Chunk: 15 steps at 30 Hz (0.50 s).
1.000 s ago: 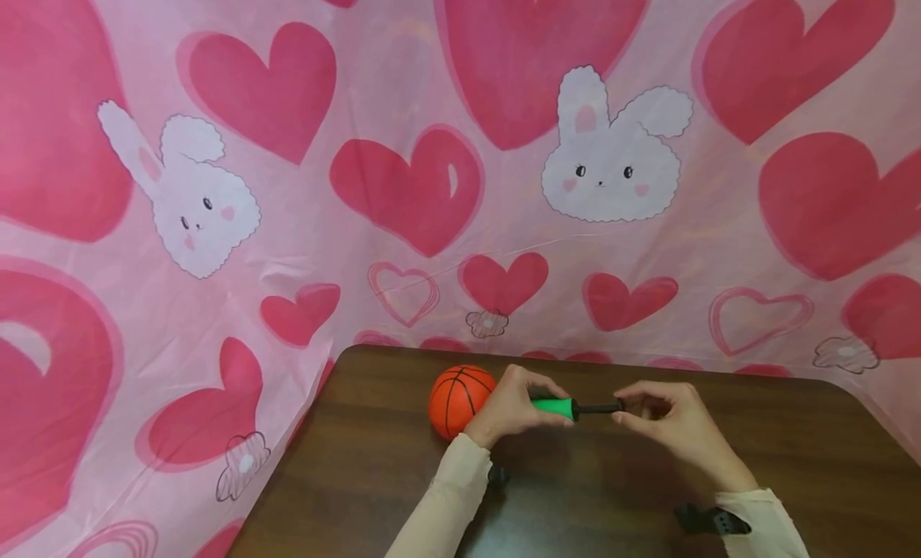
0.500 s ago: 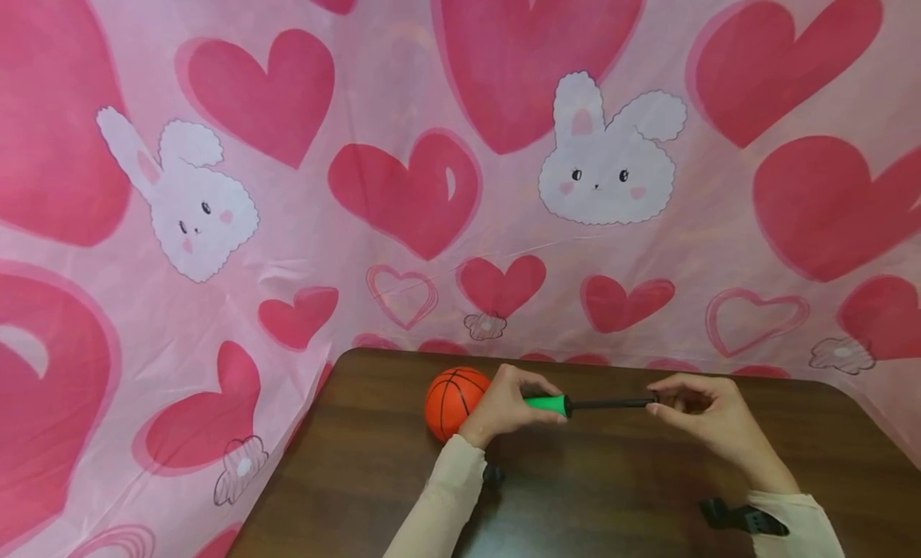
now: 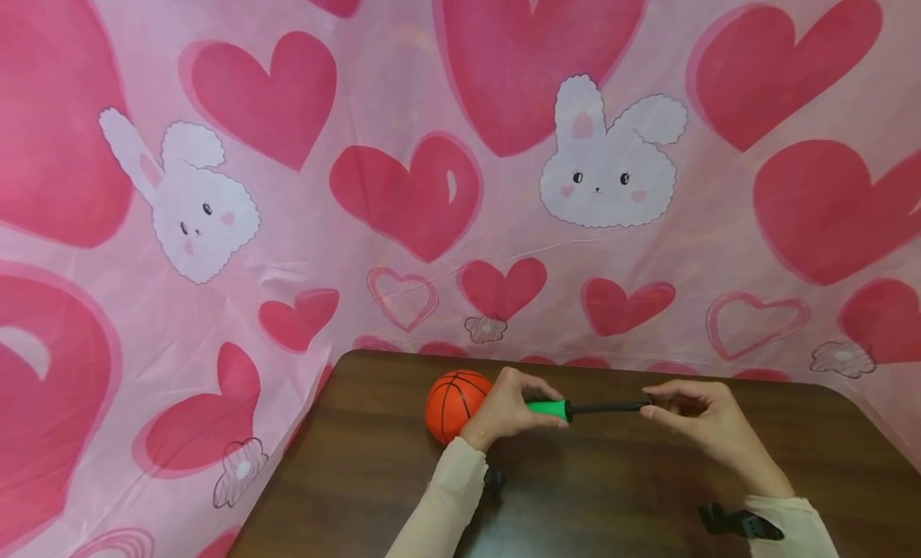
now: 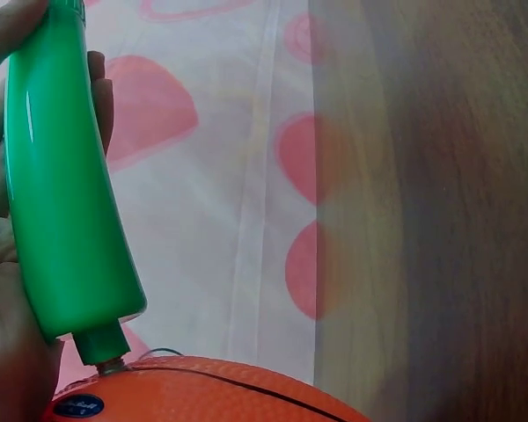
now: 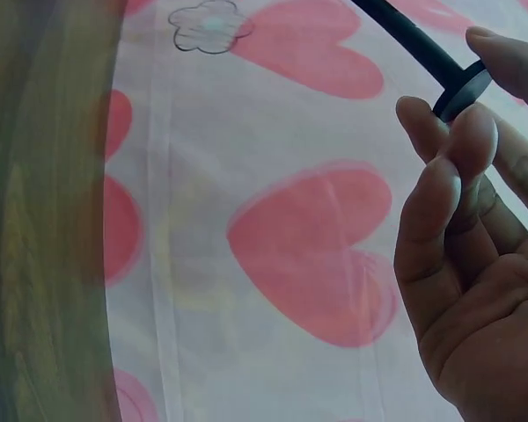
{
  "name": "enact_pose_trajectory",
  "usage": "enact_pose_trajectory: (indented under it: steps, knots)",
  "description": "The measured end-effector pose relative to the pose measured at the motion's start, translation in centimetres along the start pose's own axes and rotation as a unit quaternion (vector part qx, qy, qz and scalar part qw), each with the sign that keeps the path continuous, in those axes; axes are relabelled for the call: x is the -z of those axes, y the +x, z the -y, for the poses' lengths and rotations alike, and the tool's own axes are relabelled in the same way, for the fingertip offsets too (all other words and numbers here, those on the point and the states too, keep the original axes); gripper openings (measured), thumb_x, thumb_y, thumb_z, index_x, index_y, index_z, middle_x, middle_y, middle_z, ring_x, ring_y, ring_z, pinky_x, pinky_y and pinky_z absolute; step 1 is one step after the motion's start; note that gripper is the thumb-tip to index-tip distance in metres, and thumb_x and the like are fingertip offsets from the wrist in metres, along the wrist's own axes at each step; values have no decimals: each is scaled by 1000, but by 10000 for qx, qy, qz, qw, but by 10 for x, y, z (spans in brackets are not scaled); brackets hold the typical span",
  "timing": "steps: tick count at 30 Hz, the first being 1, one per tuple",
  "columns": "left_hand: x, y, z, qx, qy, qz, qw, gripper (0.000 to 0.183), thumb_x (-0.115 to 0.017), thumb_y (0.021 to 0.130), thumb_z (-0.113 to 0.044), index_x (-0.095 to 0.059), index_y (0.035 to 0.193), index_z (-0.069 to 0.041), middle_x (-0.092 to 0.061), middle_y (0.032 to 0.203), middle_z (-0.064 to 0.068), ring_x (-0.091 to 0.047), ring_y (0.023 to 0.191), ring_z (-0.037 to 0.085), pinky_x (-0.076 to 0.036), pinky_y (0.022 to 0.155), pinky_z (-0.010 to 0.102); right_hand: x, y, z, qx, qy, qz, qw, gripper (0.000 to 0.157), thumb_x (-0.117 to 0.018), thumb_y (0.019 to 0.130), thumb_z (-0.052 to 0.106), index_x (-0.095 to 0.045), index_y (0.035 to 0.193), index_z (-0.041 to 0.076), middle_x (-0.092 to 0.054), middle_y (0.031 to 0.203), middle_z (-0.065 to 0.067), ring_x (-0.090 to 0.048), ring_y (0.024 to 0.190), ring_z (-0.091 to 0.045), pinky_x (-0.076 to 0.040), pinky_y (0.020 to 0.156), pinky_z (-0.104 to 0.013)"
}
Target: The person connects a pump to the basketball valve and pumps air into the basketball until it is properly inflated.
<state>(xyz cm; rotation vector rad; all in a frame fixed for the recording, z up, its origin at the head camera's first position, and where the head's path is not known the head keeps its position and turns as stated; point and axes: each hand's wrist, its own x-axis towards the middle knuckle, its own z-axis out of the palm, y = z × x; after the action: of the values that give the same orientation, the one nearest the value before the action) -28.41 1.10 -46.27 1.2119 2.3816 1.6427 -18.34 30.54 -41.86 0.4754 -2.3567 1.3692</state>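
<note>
My left hand [image 3: 509, 408] grips the green barrel of a small hand pump [image 3: 548, 410], which lies level above the table. In the left wrist view, the pump's narrow end [image 4: 101, 344] points at an orange basketball [image 4: 220, 387], and a short metal needle meets the ball there. In the head view the basketball [image 3: 453, 404] is partly hidden behind my left hand. A black plunger rod [image 3: 608, 407] sticks out of the pump's right end. With thumb and fingertips, my right hand [image 3: 708, 414] pinches the flat round end [image 5: 463, 91] of that rod.
Dark brown wood-grain table [image 3: 590, 494] lies beneath both hands, its back edge against a pink curtain [image 3: 403, 78] printed with hearts and rabbits. Black straps [image 3: 741, 522] show at the right wrist.
My right hand moved right, drawing the plunger rod farther out, then came back slightly left. My left hand keeps its grip on the pump, almost still beside the basketball.
</note>
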Motion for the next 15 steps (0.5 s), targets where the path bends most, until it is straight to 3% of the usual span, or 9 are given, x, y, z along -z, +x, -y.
enact_pose_trajectory:
  steps: [15]
  knots:
    - [-2,1,2,-76,96,91,9999,28,-96,74,-15,-84,98,-10,-82,91,2,-61,70,-3,-57,63,19,-62,4,-2,-60,-150,102,9998,27,-86,81,2,-80,107,-2,-68,75,13,-50,49,-3,-45,44,-25]
